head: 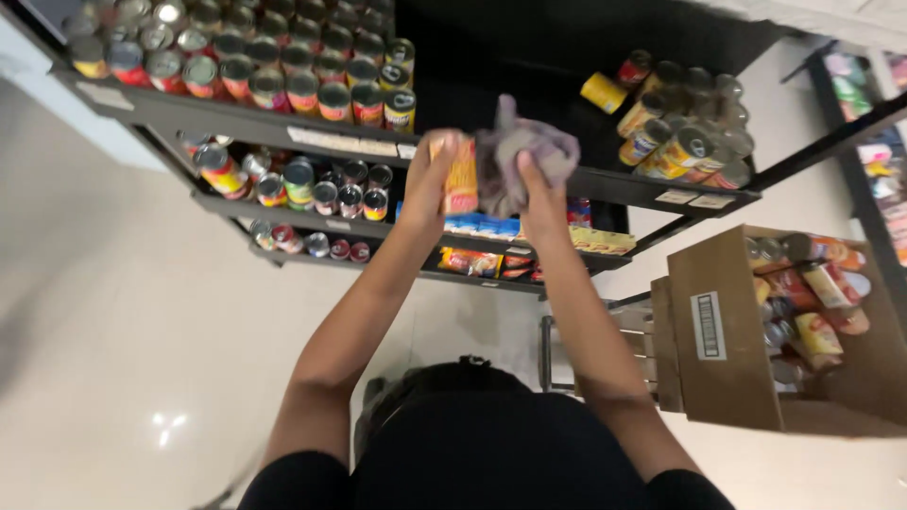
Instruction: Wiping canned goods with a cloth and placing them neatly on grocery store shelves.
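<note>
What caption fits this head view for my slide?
Left hand holds a can; right hand wipes it with cloth.

Rows of tins [283, 76] crowd the left end of the dark top shelf [236, 118], with more tins [680, 132] heaped at its right end. A cardboard box [727, 349] of cans stands on a cart right of the shelves, and flat packets [482, 262] lie on the lowest shelf.

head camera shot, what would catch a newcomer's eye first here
Dead centre, the left hand holds a yellow-and-red can while the right hand presses a grey cloth against it. Behind them, black shelves carry rows of cans, and at right an open cardboard box holds more.
</note>
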